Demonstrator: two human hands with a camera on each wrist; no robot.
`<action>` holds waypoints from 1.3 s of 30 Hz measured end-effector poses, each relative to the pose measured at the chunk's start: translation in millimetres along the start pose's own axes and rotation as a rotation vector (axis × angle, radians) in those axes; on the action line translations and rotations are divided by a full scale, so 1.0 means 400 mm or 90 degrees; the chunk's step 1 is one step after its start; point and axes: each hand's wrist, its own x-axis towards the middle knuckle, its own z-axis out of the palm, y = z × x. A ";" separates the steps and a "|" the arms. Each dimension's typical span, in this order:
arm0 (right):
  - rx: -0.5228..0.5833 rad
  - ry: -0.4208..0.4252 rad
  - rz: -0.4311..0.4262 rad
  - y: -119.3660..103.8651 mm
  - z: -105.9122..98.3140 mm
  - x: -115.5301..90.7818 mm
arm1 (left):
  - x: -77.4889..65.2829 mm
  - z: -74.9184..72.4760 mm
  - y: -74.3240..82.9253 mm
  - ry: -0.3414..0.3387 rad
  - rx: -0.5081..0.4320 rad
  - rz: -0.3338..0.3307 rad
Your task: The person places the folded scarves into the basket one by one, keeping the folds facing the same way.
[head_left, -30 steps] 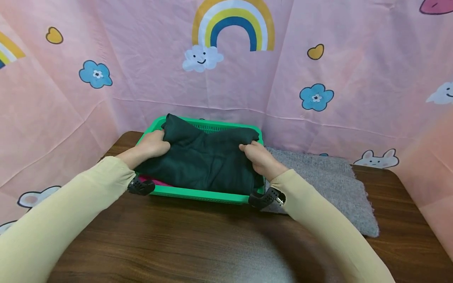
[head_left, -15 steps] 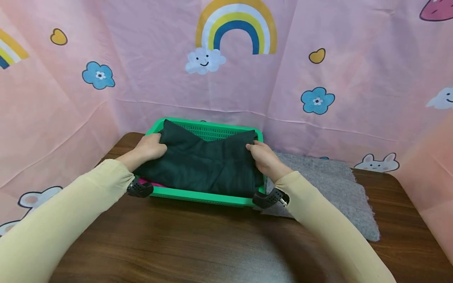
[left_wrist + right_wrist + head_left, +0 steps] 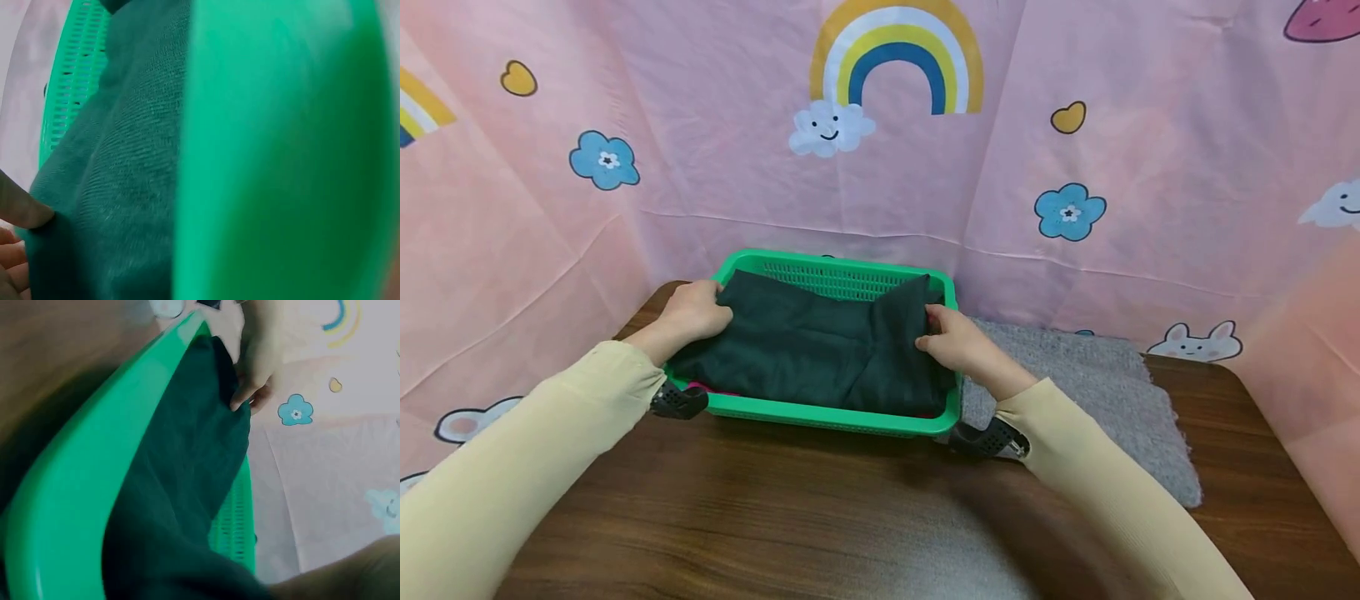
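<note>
A dark green cloth (image 3: 797,342) lies folded in the green plastic basket (image 3: 827,419), its right corner standing up higher than the rest. At its left edge my left hand (image 3: 692,312) pinches the cloth; in the left wrist view the thumb (image 3: 28,209) presses on top with the fingers curled below. My right hand (image 3: 958,340) grips the right edge, thumb in front and its other fingertips partly hidden by the fabric. The right wrist view shows the left hand (image 3: 256,369) across the basket. A bit of pink fabric (image 3: 703,387) peeks out under the cloth's front left.
A grey woolly cloth (image 3: 1090,400) lies flat on the brown wooden table (image 3: 760,517), right of the basket and partly beneath the right forearm. Behind the table hangs a pink printed curtain (image 3: 715,150). Black wrist straps (image 3: 679,400) sit close to the basket's front rim.
The green cloth's raised back edge has come down, mostly at the left, and more of the basket's back wall shows. My left hand has moved left; my right hand has moved slightly right and down.
</note>
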 end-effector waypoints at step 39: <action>-0.250 0.016 -0.124 0.006 0.089 -0.050 | -0.082 0.041 0.032 -0.089 0.124 0.097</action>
